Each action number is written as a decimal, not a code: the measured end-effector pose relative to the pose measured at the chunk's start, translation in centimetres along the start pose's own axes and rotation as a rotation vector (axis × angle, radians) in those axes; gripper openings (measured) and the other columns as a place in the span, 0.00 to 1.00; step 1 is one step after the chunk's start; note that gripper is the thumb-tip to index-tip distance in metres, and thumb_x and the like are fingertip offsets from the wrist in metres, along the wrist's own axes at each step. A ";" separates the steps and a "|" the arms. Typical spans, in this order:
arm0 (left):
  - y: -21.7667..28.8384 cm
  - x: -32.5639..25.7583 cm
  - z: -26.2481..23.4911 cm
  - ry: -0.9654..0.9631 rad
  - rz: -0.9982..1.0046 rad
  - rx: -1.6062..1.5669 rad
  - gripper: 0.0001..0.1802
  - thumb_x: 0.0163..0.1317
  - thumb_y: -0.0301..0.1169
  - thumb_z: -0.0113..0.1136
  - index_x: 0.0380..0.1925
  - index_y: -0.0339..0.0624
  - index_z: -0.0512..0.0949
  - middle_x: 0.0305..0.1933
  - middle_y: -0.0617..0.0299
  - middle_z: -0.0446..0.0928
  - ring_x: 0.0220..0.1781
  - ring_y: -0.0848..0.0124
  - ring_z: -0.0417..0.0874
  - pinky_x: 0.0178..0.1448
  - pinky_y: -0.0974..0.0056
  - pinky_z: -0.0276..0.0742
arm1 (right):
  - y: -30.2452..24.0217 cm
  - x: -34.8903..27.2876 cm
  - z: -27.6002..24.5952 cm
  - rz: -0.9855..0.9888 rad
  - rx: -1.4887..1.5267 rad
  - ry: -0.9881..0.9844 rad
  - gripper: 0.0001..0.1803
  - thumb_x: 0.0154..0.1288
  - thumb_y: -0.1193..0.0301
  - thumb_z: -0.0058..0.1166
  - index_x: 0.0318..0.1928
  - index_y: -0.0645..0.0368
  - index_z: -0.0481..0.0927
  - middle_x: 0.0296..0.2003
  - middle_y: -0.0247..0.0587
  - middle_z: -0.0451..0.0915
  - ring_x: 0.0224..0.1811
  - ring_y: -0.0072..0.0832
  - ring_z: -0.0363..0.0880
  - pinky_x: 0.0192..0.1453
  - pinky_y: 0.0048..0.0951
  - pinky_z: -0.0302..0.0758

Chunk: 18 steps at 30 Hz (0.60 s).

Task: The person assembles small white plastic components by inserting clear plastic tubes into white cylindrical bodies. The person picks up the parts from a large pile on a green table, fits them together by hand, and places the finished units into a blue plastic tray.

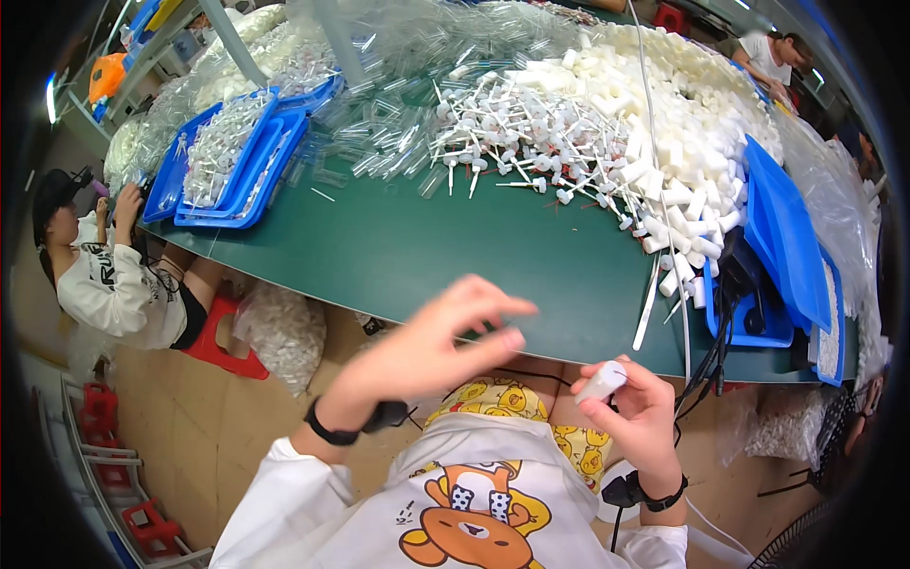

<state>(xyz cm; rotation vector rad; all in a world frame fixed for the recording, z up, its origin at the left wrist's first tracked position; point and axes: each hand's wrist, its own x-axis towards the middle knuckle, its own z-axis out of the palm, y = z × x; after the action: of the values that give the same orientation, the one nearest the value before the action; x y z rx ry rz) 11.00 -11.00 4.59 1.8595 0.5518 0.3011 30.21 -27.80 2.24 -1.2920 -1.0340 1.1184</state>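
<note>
We're pinching white cylinder (601, 381) between thumb and fingers of right hand (637, 419), by near edge of green table (427, 247). We're holding left hand (431, 339) wide, blurred, thumb and forefinger parted, left of cylinder and apart from it.

Table (379, 261): open run beyond the left hand (436, 334).
Far side: tubes (389, 133), stems (540, 142), cylinders (697, 104) heaped across.
Right: hanging cable (684, 332), leaning tray (782, 237).
Left end: overlapping trays (218, 223).

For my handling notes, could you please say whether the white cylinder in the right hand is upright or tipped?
Tipped: the white cylinder slants in the right hand, its right end higher in the picture.
</note>
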 end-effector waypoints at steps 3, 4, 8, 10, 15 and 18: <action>-3.7 1.6 -3.8 0.235 0.004 0.490 0.21 0.62 0.37 0.52 0.55 0.44 0.69 0.56 0.52 0.62 0.59 0.61 0.64 0.62 0.59 0.60 | -0.3 -0.3 0.0 0.019 0.053 0.033 0.17 0.52 0.84 0.58 0.45 0.68 0.74 0.39 0.40 0.76 0.42 0.24 0.75 0.47 0.24 0.70; -5.2 2.1 -4.6 0.278 0.047 0.651 0.24 0.62 0.38 0.52 0.58 0.45 0.66 0.61 0.50 0.57 0.63 0.56 0.58 0.65 0.56 0.56 | -0.4 -0.3 0.2 -0.016 0.056 0.033 0.17 0.52 0.84 0.58 0.44 0.67 0.74 0.39 0.40 0.76 0.42 0.24 0.75 0.47 0.24 0.70; -8.9 4.0 -6.1 0.312 -0.044 0.971 0.32 0.63 0.43 0.50 0.64 0.47 0.54 0.71 0.50 0.41 0.72 0.50 0.41 0.71 0.49 0.40 | -0.8 0.1 1.1 -0.076 0.087 0.012 0.14 0.53 0.85 0.56 0.42 0.67 0.74 0.40 0.42 0.76 0.44 0.24 0.74 0.47 0.24 0.71; -9.2 4.3 -6.1 0.320 -0.063 1.010 0.32 0.63 0.44 0.47 0.65 0.46 0.53 0.70 0.50 0.46 0.72 0.52 0.43 0.71 0.49 0.37 | -0.9 0.2 1.2 -0.069 0.090 -0.001 0.14 0.53 0.86 0.56 0.42 0.67 0.74 0.40 0.42 0.76 0.45 0.25 0.74 0.47 0.24 0.72; -8.1 3.8 -6.1 0.443 -0.064 0.819 0.30 0.61 0.40 0.51 0.62 0.44 0.58 0.54 0.49 0.61 0.62 0.54 0.58 0.65 0.52 0.51 | -0.6 0.4 1.0 -0.076 0.067 -0.028 0.15 0.53 0.86 0.56 0.43 0.67 0.74 0.42 0.44 0.76 0.47 0.28 0.74 0.51 0.27 0.73; -7.2 3.8 -5.0 0.583 -0.047 0.761 0.26 0.60 0.37 0.53 0.57 0.43 0.63 0.44 0.51 0.64 0.51 0.57 0.64 0.57 0.56 0.59 | -0.5 0.7 1.1 -0.041 0.086 -0.052 0.15 0.53 0.86 0.56 0.44 0.67 0.74 0.44 0.46 0.76 0.49 0.29 0.74 0.53 0.28 0.72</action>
<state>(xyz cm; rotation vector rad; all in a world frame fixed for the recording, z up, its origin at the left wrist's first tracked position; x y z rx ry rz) 10.30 -3.00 -0.65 2.4846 1.2335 0.6810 29.31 -26.91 2.79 -1.1743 -1.0344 1.1583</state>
